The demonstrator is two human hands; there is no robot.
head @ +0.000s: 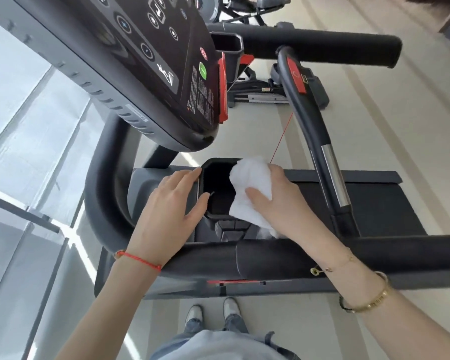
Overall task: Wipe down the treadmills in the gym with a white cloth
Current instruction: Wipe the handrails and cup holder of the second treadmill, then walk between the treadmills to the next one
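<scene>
A black treadmill fills the head view, its console (151,61) tilted at the upper left. Below the console sits a black cup holder (217,188). My right hand (278,201) is shut on a bunched white cloth (253,178) and presses it on the cup holder's right rim. My left hand (172,203) lies flat with fingers apart on the holder's left edge, holding nothing. The treadmill's belt (379,203) runs to the right behind my right hand.
A padded black handrail (270,258) crosses under both wrists. A second handrail (322,45) and a curved pulse-grip bar (320,136) lie at the upper right. A red safety cord (281,139) hangs down. Windows (24,126) are at the left, other gym machines (244,9) beyond.
</scene>
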